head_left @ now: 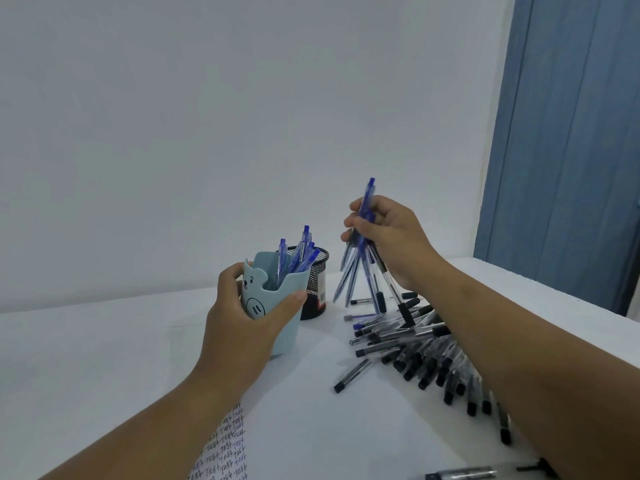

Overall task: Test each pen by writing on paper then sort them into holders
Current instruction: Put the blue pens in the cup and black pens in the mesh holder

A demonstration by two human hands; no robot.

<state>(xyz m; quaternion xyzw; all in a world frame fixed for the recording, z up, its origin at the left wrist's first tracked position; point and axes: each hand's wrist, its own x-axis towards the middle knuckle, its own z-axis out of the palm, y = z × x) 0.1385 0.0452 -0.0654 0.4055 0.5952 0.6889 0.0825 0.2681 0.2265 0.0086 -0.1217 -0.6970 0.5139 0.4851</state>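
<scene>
My left hand point(242, 317) grips a pale blue bear-faced holder point(273, 289) standing on the table, with several blue pens point(298, 254) upright in it. Right behind it stands a black mesh holder point(317, 285). My right hand point(384, 237) is raised above the table and grips a bundle of pens point(360, 268), blue ones and black-capped ones, their lower ends fanning downward. A large pile of black-capped pens point(426, 355) lies on the table under my right forearm. A paper sheet point(228, 452) covered in repeated handwritten "Test" words lies at the bottom centre.
The white table point(86, 358) meets a plain wall at the back. A blue door or panel point(571, 133) stands at the right, beyond the table's far right edge. More black pens point(464, 474) lie at the bottom right edge of view.
</scene>
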